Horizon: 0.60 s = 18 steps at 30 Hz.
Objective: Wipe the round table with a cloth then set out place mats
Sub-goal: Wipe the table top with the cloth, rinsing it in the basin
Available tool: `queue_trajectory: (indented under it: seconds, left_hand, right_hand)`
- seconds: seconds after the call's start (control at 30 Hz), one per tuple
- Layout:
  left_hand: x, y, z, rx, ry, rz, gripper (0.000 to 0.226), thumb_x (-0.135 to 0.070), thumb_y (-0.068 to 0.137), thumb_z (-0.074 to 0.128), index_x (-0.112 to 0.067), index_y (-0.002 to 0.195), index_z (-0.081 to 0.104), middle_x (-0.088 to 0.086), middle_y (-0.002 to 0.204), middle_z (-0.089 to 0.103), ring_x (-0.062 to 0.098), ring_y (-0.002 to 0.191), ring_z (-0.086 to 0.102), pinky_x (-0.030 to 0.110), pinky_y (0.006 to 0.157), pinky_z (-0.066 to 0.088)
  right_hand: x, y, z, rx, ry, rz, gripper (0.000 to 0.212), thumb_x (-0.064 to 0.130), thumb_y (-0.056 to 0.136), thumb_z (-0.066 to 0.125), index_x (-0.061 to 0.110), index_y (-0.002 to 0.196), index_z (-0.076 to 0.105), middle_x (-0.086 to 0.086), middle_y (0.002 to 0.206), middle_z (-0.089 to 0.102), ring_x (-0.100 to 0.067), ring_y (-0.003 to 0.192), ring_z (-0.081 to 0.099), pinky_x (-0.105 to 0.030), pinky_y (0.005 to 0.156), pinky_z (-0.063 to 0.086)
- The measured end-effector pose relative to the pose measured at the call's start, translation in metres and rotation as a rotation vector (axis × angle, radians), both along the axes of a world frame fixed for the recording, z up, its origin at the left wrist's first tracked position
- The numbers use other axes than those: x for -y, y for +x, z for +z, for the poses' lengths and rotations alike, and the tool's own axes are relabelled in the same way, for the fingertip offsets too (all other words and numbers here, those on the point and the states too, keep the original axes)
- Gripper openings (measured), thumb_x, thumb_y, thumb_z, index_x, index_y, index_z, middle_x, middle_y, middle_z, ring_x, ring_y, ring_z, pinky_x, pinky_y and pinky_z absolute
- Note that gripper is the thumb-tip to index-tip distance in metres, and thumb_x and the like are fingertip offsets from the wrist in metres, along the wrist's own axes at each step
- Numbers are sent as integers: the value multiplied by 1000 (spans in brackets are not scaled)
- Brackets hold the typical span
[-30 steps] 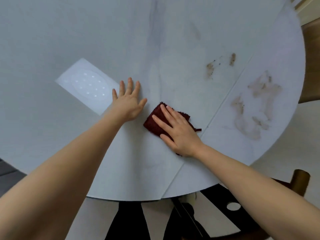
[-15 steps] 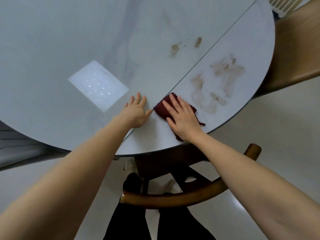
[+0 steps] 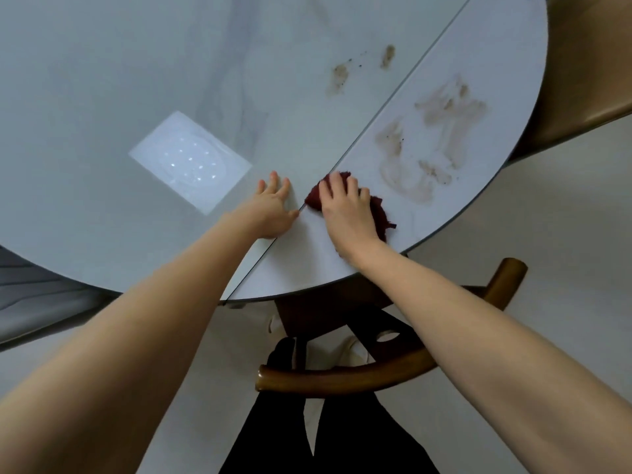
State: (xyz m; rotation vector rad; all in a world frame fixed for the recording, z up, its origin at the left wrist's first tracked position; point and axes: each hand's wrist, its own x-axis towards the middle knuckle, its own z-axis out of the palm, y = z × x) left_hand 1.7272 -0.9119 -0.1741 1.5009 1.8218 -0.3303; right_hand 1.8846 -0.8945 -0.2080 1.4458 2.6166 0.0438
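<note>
since the earlier frames the dark red cloth (image 3: 376, 213) has slid from the middle of the table to just right of the seam (image 3: 393, 94), near the front rim. it looks crumpled and frayed, pressed under the right hand (image 3: 345, 210), whose fingers curl over it. left hand (image 3: 270, 210) rests flat, fingers straight, on the pale round table (image 3: 136, 63); brown smears (image 3: 427, 142) lie beyond the cloth.
</note>
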Motion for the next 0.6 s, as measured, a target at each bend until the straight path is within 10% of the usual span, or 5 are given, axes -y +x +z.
queue_trajectory:
  seconds: [0.1,0.33,0.47,0.6]
  left_hand:
    - [0,-4,0,15,11,-28,69,-36,102,36,-16,154,-6,3,160,-18,26,148,-9,38,119,5]
    - [-4,-11,-5,28,4,-79,71,-28,101,40,-20,153,-8,0,159,-21,24,148,-10,39,120,7]
    - [-5,-16,-8,52,-44,-105,72,-26,101,41,-19,153,-8,1,159,-21,24,148,-10,41,120,8]
    - [-19,-29,1,24,-102,-192,66,-26,101,40,-17,154,1,4,161,-13,26,149,2,43,119,12]
  right_hand:
    - [-9,10,3,102,22,155,41,7,79,44,11,114,65,-10,120,62,-30,94,61,-35,68,47]
    - [-60,-10,12,-311,31,-139,45,1,87,42,4,131,50,-17,144,42,-40,119,44,-48,93,40]
    - [-26,-9,-12,-224,-112,156,49,11,82,37,2,126,59,-20,135,53,-42,111,54,-49,84,48]
    - [-57,-17,4,-169,-145,-110,51,-1,85,47,3,136,49,-18,146,40,-41,122,42,-50,98,40]
